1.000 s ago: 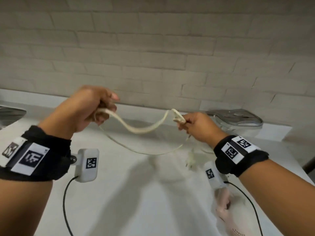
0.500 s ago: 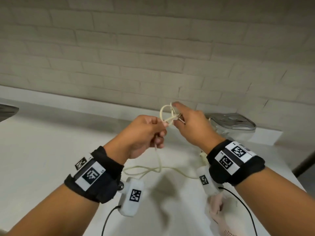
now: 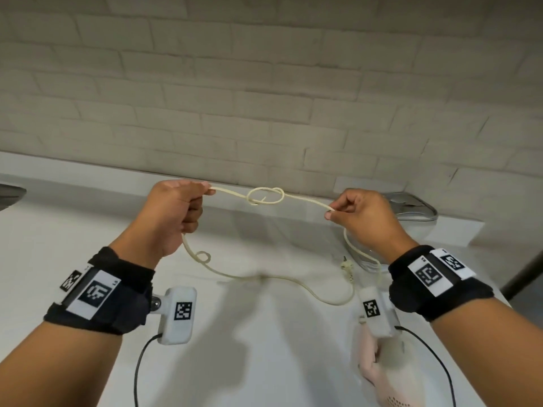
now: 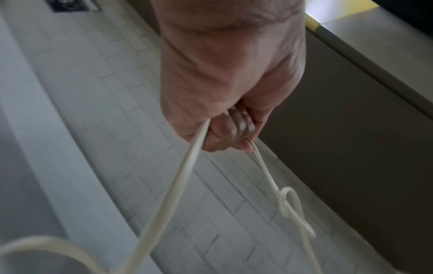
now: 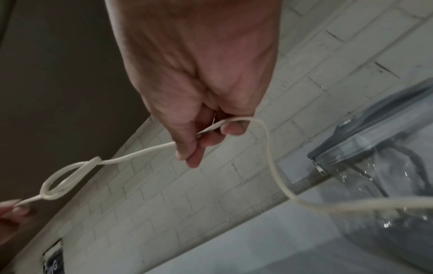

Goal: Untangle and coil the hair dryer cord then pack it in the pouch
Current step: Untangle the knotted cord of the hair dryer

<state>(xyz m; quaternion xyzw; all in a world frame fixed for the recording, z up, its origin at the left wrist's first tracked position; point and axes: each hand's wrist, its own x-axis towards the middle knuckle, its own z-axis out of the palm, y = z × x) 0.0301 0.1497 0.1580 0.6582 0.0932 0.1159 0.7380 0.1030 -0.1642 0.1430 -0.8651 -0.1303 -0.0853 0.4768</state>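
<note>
A cream hair dryer cord [image 3: 302, 198] stretches between my two hands above the white counter, with a loose knot [image 3: 266, 196] at its middle. My left hand [image 3: 173, 212] grips the cord in a curled fist [image 4: 225, 133]. My right hand [image 3: 355, 214] pinches it between thumb and fingers [image 5: 199, 140]. The knot shows in both wrist views [image 4: 293, 207] [image 5: 68, 178]. Slack cord [image 3: 264, 277] droops to the counter with a small loop [image 3: 203, 257] and the plug [image 3: 347, 268]. The pink hair dryer [image 3: 379, 365] lies at the lower right, partly behind my right wrist camera.
A clear pouch with a grey zip top [image 3: 411, 205] [image 5: 379, 166] stands by the brick wall [image 3: 264, 98], behind my right hand. White counter [image 3: 58, 245] spreads to the left and in front. A dark object [image 3: 11, 195] pokes in at the left edge.
My hands, close together at the knot half a second ago, have drawn apart sideways. The cord now runs taut between them with the knot in the middle.
</note>
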